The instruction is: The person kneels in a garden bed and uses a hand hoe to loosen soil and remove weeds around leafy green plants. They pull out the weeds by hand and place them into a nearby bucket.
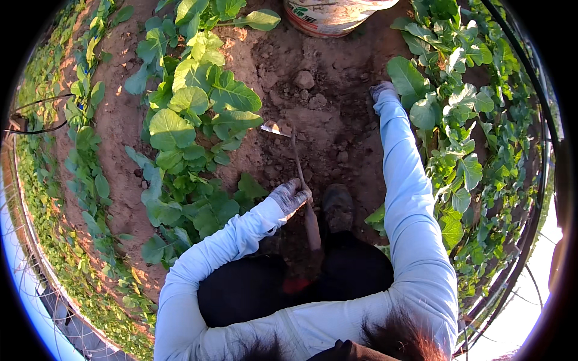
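My left hand (291,196), in a grey glove, is closed round the thin shaft of a small hand hoe (312,227). The hoe's thicker handle end points back toward my knees, and its pale metal blade (276,128) lies near the soil ahead, beside the left row of leafy plants (180,129). My right arm is stretched forward along the right. My right hand (383,92), also gloved, is low by the edge of the right row of leafy plants (412,79), next to a broad leaf. Its fingers are too small and shadowed to make out.
A dirty white bucket (331,18) stands on the soil path at the far end. Clods of earth (304,79) lie between the rows. My boot (338,207) is on the path below me. Dark curved tubing (522,53) runs along the right side.
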Demonstrator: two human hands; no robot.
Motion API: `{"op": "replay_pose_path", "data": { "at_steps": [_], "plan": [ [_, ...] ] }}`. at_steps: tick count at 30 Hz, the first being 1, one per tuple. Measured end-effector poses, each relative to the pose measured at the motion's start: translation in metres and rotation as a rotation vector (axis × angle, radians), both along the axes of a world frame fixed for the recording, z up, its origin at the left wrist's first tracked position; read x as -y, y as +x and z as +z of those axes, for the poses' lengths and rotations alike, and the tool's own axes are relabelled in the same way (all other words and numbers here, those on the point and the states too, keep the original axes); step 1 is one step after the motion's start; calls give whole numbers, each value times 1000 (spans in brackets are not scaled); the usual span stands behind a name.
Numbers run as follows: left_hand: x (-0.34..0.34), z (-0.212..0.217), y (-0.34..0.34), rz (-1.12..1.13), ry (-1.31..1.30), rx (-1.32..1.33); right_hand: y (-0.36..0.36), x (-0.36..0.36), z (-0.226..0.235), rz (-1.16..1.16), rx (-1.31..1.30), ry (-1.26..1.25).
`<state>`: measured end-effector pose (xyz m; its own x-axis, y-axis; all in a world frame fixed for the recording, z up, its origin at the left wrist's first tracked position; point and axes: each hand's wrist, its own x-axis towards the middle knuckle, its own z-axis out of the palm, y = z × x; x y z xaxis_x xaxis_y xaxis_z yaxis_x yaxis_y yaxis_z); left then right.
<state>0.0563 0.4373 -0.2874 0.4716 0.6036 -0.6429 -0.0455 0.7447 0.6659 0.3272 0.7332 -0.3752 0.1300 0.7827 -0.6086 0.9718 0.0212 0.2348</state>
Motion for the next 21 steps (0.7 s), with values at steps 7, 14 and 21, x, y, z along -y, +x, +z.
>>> {"op": "replay_pose_path", "data": {
  "at_steps": [7,14,21],
  "plan": [
    [-1,4,3,19,27,3,-2,12,23,-437,-504,381],
    [1,-2,6,16,-18,-24,-7,-43,-3,-138,-137,282],
    [-4,9,9,12,-39,-89,-32,-41,8,50,11,136]
  ]
}}
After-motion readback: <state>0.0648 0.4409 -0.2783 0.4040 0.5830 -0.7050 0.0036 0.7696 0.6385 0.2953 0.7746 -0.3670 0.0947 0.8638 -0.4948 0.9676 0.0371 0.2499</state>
